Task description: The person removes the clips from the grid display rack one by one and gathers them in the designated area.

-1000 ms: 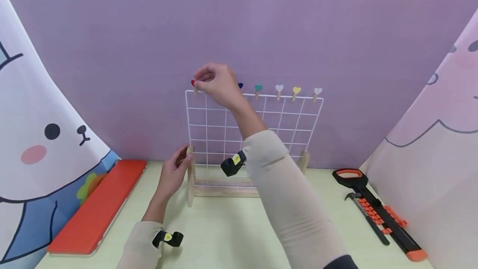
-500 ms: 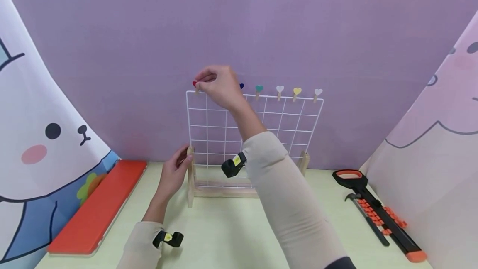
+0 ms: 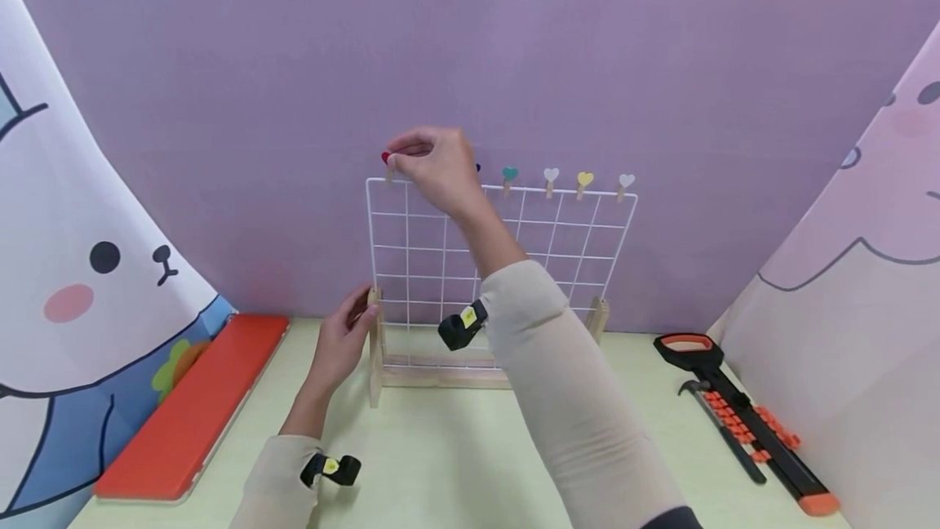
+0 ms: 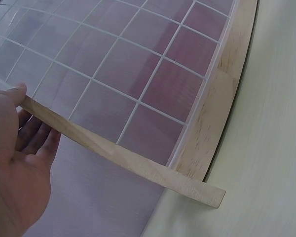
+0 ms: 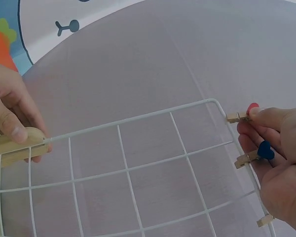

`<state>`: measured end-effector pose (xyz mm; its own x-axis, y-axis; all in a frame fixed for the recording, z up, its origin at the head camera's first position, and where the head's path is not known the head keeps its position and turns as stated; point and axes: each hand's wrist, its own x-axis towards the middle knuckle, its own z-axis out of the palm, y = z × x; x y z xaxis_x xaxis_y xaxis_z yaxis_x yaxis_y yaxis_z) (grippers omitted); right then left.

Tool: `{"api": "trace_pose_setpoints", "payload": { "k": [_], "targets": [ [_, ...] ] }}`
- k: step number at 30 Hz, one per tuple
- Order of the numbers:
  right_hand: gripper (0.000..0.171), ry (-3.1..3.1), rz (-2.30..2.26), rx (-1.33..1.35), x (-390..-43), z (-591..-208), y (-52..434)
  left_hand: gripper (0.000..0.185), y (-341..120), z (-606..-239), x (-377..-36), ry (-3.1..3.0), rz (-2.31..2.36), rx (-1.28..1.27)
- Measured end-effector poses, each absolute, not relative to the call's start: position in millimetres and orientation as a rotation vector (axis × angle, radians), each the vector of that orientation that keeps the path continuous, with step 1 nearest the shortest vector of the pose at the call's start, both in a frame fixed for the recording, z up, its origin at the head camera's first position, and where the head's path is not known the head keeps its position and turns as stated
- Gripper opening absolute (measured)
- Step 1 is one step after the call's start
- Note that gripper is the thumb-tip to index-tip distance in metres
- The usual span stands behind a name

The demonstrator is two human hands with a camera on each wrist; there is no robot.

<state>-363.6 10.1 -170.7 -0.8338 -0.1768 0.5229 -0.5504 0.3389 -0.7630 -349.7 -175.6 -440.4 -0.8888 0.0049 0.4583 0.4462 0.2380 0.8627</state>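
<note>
A white wire grid panel [image 3: 426, 247] stands upright in a wooden stand [image 3: 441, 378]. My right hand [image 3: 441, 170] pinches a small wooden clothespin with a red heart [image 5: 252, 107] between thumb and finger. The pin's wooden end overlaps the top wire near the grid's left corner. Close by on the same wire sits a clothespin with a blue heart [image 5: 265, 150], mostly behind the right hand in the head view. Lower down, my left hand [image 3: 343, 337] holds the top of the stand's left post [image 4: 123, 158], thumb on one side and fingers on the other.
Along the top wire to the right sit clothespins with a green heart [image 3: 510, 174], white hearts [image 3: 551, 175] and a yellow heart [image 3: 584, 178]. A red flat case [image 3: 194, 406] lies at the left. A black-and-orange toy saw [image 3: 742, 415] and a toy hammer [image 3: 723, 431] lie right.
My right hand has shifted slightly up and to the right with the red-heart clothespin. The left hand keeps its place on the post.
</note>
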Motion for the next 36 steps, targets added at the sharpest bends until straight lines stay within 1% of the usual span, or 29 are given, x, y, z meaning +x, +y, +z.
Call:
{"api": "trace_pose_setpoints", "payload": {
  "k": [7, 15, 21, 29, 36],
  "targets": [
    [0.014, -2.220, 1.593, 0.654, -357.3, -164.4, 16.6, 0.052, -177.2, -440.2, -348.4, -2.170, -1.679, -0.406],
    [0.015, -2.166, 1.680, 0.767, -343.9, -158.9, 31.9, 0.052, -180.4, -437.4, -346.0, -2.189, -1.653, -0.383],
    [0.016, -2.147, 1.677, 0.811, -335.7, -173.3, 51.5, 0.053, -179.1, -440.6, -348.4, -2.184, -1.670, -0.395],
    [0.019, -2.184, 1.666, 0.769, -330.6, -200.1, 90.0, 0.053, -178.9, -439.2, -349.4, -2.192, -1.667, -0.386],
    [0.020, -2.221, 1.638, 0.749, -326.4, -210.6, 109.0, 0.053, -178.6, -436.9, -349.6, -2.197, -1.661, -0.388]
  ]
}}
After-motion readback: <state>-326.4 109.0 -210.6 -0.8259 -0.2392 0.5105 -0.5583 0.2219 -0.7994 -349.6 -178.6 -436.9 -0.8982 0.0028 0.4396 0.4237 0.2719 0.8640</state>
